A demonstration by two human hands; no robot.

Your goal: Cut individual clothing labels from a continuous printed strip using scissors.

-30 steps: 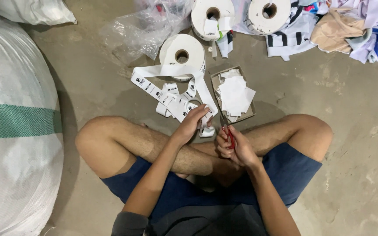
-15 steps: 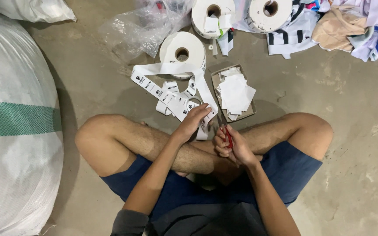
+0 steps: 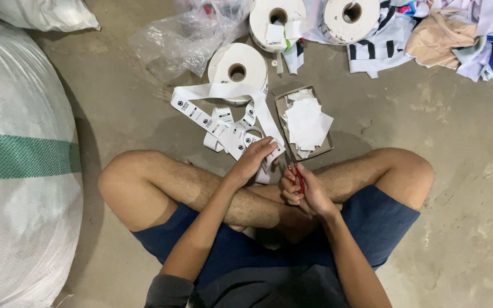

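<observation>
I sit cross-legged on a concrete floor. My left hand (image 3: 255, 157) pinches the end of a white printed label ribbon (image 3: 212, 122) that trails in loops from a white roll (image 3: 238, 71) lying flat ahead. My right hand (image 3: 303, 191) is closed around red-handled scissors (image 3: 298, 175), blades pointing up toward the ribbon end, a little to the right of my left hand. A shallow cardboard tray (image 3: 281, 106) just beyond my hands holds a pile of cut white labels (image 3: 306, 122).
Two more white rolls (image 3: 278, 17) (image 3: 350, 18) lie at the top. Crumpled clear plastic (image 3: 189, 34) lies beside them, and a heap of clothes (image 3: 457, 34) is at top right. A large white woven sack with a green band (image 3: 18, 159) fills the left side.
My left hand has shifted slightly on the ribbon end; the right hand with the scissors stays almost in place.
</observation>
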